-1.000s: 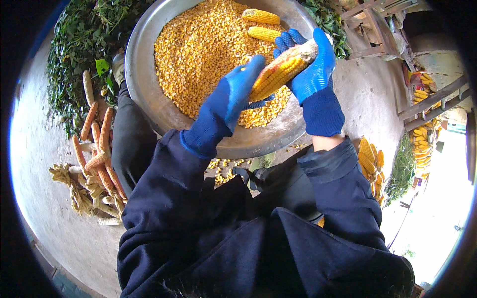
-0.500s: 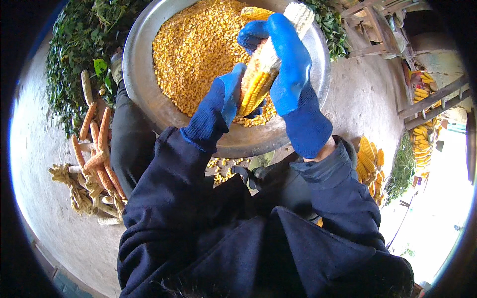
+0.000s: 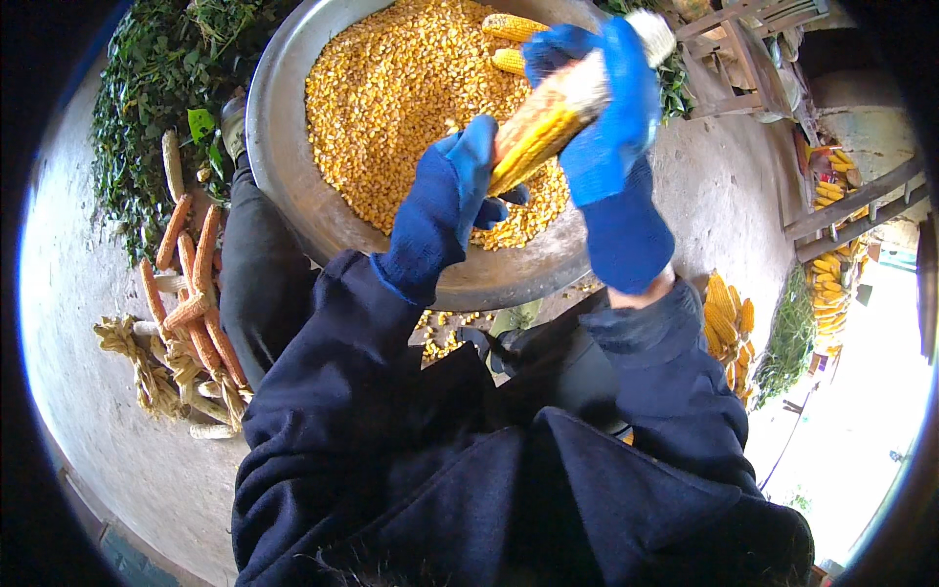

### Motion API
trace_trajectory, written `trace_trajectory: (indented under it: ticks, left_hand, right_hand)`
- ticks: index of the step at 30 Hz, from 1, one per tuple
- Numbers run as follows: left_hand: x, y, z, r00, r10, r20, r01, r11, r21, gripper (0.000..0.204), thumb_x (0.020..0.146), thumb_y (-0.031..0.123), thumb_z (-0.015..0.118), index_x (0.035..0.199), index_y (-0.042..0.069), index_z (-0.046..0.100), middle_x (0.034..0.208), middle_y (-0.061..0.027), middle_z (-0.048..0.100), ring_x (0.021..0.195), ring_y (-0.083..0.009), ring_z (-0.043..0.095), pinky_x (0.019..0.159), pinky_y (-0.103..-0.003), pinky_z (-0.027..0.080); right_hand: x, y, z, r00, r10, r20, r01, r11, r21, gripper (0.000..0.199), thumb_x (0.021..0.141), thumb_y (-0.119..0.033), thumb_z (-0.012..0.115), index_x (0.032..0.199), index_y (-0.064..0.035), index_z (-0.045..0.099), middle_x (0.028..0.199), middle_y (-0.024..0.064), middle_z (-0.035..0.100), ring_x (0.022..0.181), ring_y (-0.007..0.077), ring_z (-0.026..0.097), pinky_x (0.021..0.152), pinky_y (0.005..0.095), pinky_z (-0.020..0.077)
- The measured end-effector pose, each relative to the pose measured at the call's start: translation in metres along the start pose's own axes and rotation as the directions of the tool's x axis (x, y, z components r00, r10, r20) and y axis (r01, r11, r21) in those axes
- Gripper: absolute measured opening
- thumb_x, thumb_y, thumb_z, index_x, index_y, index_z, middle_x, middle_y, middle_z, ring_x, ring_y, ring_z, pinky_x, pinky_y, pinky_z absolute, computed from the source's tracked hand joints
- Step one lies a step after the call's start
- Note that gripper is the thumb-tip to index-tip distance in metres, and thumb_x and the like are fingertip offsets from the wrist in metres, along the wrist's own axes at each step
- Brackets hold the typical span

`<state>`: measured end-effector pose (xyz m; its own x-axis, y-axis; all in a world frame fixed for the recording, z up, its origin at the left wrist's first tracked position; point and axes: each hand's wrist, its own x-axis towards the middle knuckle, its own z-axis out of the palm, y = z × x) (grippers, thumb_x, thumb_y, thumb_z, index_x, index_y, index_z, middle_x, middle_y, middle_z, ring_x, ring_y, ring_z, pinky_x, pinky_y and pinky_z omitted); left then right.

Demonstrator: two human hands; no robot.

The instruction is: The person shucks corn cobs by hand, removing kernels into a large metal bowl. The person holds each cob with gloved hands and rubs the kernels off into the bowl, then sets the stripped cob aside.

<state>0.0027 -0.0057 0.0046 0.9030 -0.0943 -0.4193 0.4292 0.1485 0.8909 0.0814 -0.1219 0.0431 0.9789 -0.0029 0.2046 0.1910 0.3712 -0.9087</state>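
Observation:
Both my hands wear blue coated gloves and work over a wide metal basin (image 3: 272,147) of loose yellow corn kernels (image 3: 391,98). In my left hand (image 3: 455,181) is the lower end of a partly shelled ear of corn (image 3: 543,142), yellow kernels on one side and bare pinkish cob on the other. My right hand (image 3: 616,122), smeared by motion, wraps a whitish bare corn cob (image 3: 653,37) that lies against the ear's upper part. Its fingers hide where the two meet. Two yellow ears (image 3: 511,27) lie in the basin beyond my right hand.
Reddish and white bare cobs (image 3: 201,293) with dry husks lie on the floor at left, below green leafy stalks (image 3: 147,117). Yellow ears (image 3: 724,318) are piled by my right side. A wooden frame (image 3: 748,59) and more ears (image 3: 829,284) stand farther right.
Both hands, with the ear and the white cob, have shifted right; the right hand has moved farthest. A second ear in the basin now shows beside the first.

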Motion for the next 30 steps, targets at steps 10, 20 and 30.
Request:
trace_trajectory:
  ticks: [10, 20, 30]
  left_hand:
    - [0.046, -0.054, -0.006, 0.861, 0.444, -0.246, -0.462, 0.887, -0.015, 0.056, 0.095, 0.031, 0.064, 0.139, -0.001, 0.05, 0.13, -0.0196, 0.061, 0.116, -0.027, 0.061, 0.088, -0.036, 0.055]
    - [0.016, -0.021, 0.008, 0.834, 0.538, -0.12, -0.434, 0.774, 0.461, 0.051, 0.082, 0.027, 0.082, 0.121, 0.002, 0.06, 0.107, -0.0139, 0.072, 0.09, -0.0211, 0.071, 0.078, -0.033, 0.057]
    - [-0.032, 0.029, -0.006, 0.917, 0.0, 0.4, 0.089, 0.975, -0.204, 0.039, 0.09, 0.036, 0.068, 0.114, 0.004, 0.064, 0.089, -0.0071, 0.072, 0.069, -0.0109, 0.066, 0.059, -0.026, 0.053]
  right_hand:
    - [0.02, 0.018, -0.05, 0.927, 0.336, -0.168, -0.298, 0.93, 0.216, 0.064, 0.092, -0.054, 0.058, 0.124, 0.0008, 0.056, 0.123, 0.018, 0.062, 0.114, 0.0316, 0.06, 0.103, 0.0484, 0.0449]
    - [0.002, -0.004, -0.023, 0.879, 0.426, 0.213, -0.469, 0.852, 0.234, 0.073, 0.093, -0.055, 0.055, 0.139, 0.001, 0.051, 0.136, 0.0206, 0.057, 0.126, 0.034, 0.055, 0.107, 0.0507, 0.0421]
    - [-0.01, -0.043, -0.029, 0.863, 0.136, 0.487, -0.028, 0.974, -0.224, 0.033, 0.095, -0.024, 0.06, 0.118, -0.0015, 0.067, 0.116, 0.0099, 0.069, 0.113, 0.0217, 0.063, 0.103, 0.0341, 0.0457]
